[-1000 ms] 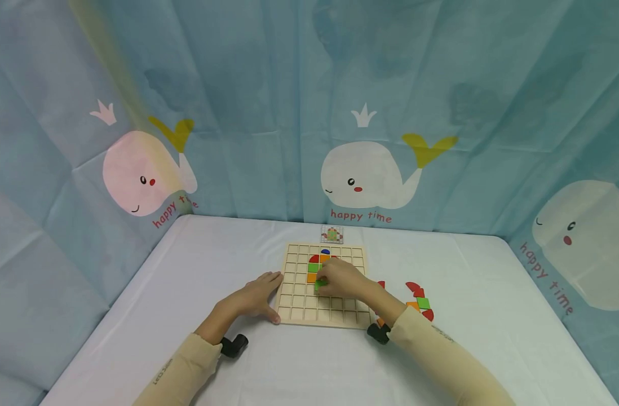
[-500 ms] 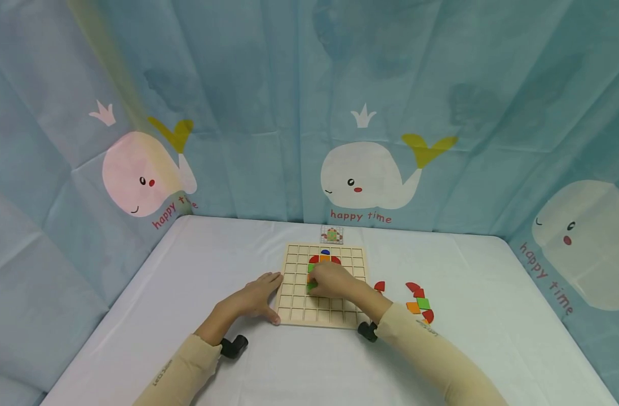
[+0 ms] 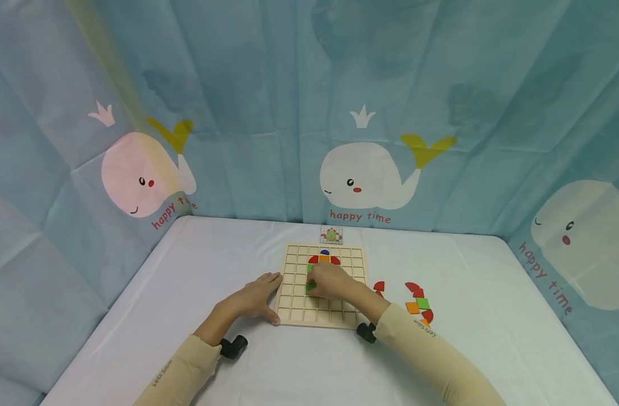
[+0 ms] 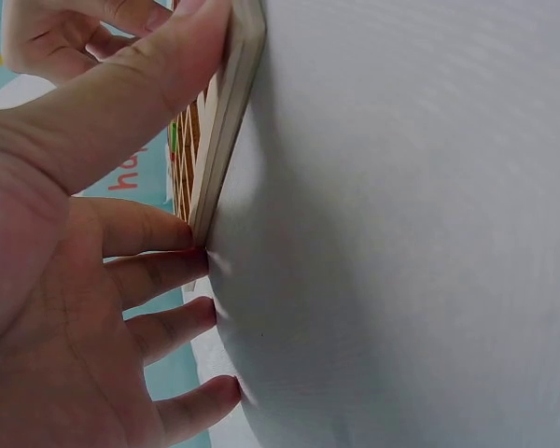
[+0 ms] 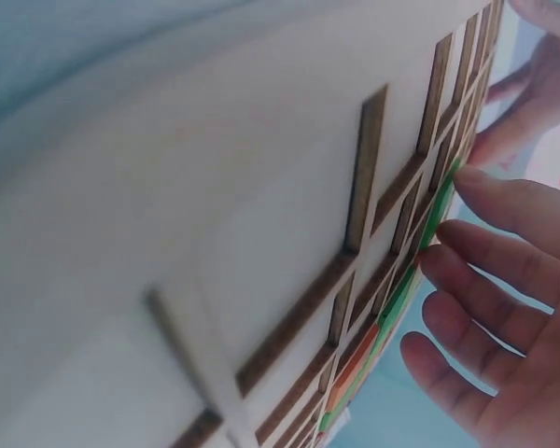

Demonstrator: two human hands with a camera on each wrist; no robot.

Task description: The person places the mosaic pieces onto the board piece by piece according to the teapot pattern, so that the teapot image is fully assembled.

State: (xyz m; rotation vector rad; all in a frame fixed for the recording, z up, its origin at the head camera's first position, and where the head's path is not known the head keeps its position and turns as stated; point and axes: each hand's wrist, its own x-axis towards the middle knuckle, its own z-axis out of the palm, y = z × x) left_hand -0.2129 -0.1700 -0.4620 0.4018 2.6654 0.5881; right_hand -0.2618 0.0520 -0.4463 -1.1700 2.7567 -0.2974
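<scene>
A wooden grid board [image 3: 292, 298] lies on the white table. My right hand [image 3: 332, 281] is over its middle, with thumb and fingertips on a green square tile [image 3: 310, 289] that lies in the grid. In the right wrist view the thumb and forefinger meet this green tile [image 5: 440, 202] at its edges. Farther up the board are another green tile [image 3: 310, 268], an orange square [image 3: 325, 259], two red curved pieces [image 3: 335, 260] and a blue half-round piece [image 3: 325, 252]. My left hand [image 3: 257, 296] rests against the board's left edge, fingers extended, thumb at the near corner [image 4: 245, 28].
Right of the board lie loose pieces: red curved ones [image 3: 379, 286], an orange square [image 3: 413, 308], a green piece [image 3: 423, 303] and others. A small pattern card [image 3: 331, 234] sits behind the board. A whale-printed curtain [image 3: 269, 169] stands behind the table.
My right hand has moved slightly left and set the green tile down into the grid; in the last half second it barely moves. The left hand stays still.
</scene>
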